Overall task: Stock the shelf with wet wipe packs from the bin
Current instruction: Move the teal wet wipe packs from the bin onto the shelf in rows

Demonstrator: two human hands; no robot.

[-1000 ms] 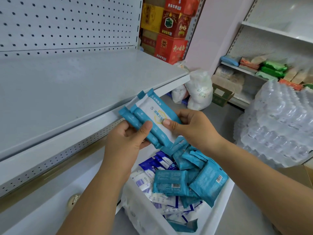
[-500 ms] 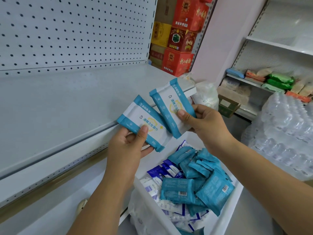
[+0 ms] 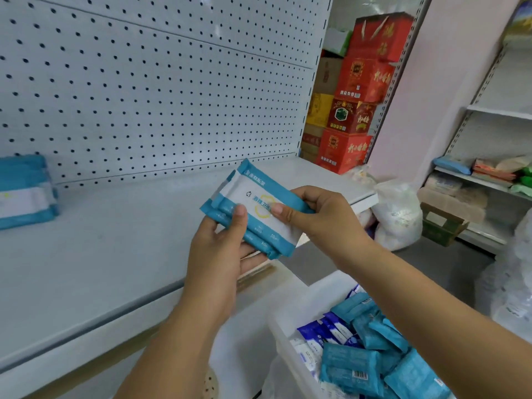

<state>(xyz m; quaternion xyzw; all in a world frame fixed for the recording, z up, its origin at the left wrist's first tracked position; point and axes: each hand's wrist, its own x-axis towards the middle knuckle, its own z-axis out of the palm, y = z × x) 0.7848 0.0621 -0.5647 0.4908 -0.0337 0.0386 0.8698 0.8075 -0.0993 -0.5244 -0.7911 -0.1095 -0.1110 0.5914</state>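
The left hand (image 3: 221,251) and right hand (image 3: 319,217) jointly grasp a stack of wet wipe packs (image 3: 253,208) above the front edge of the shelf (image 3: 115,254). Risk: slick packs may shear apart and fall toward the bin (image 3: 288,321).

Left hand (image 3: 220,254) gripping, right hand (image 3: 319,217) pinching

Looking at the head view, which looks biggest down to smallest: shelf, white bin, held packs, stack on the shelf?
1. shelf
2. white bin
3. held packs and stack: unsure; the stack is cut off by the frame edge and farther away.
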